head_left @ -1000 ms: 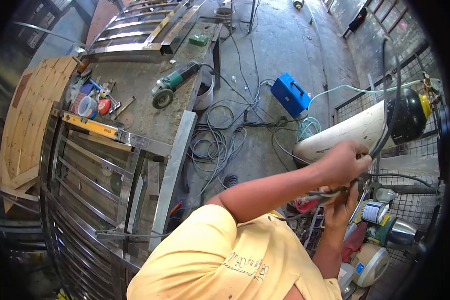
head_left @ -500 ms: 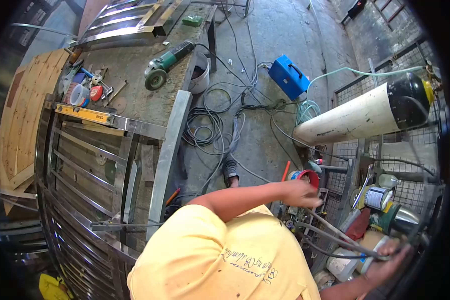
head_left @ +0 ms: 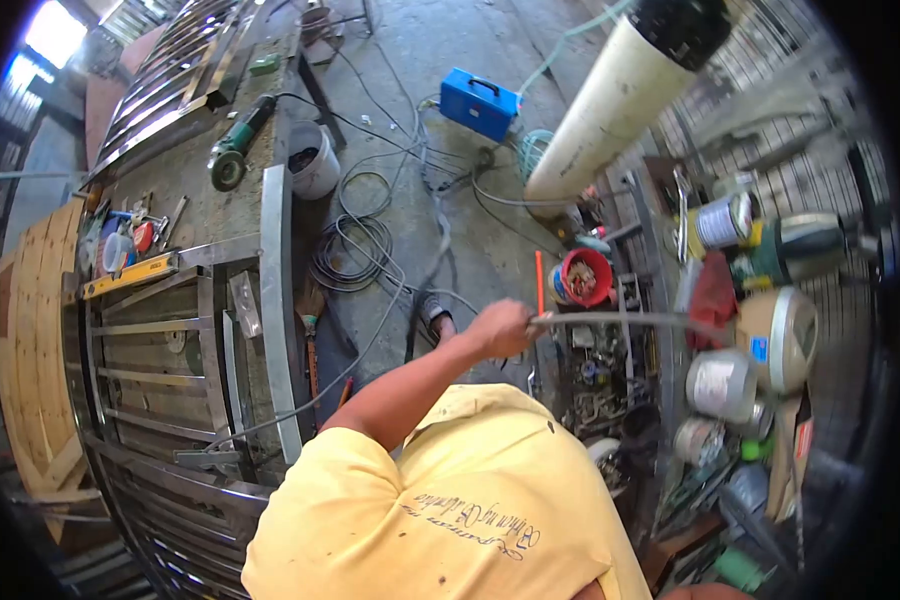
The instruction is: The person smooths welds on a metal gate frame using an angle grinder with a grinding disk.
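My left hand (head_left: 505, 328) is closed around a grey cable (head_left: 620, 318), in front of my yellow shirt. From the hand the cable stretches to the right and blurs out near a red cloth (head_left: 712, 295). Just beyond my fist stand a red bucket (head_left: 584, 278) with small pieces in it and an upright orange rod (head_left: 540, 283). Only a sliver of my right arm (head_left: 708, 594) shows at the bottom edge; its hand is out of view.
At left is a workbench with an angle grinder (head_left: 232, 155), a yellow spirit level (head_left: 130, 276) and a metal grille frame (head_left: 150, 326). Coiled cables (head_left: 355, 250), a blue case (head_left: 478, 103) and a gas cylinder (head_left: 610, 100) occupy the floor. Jugs (head_left: 722, 383) crowd the right shelf.
My left hand has shifted left, pulling the cable out straighter. My right hand, earlier on the cable by the jugs, has left the view. The camera view has turned.
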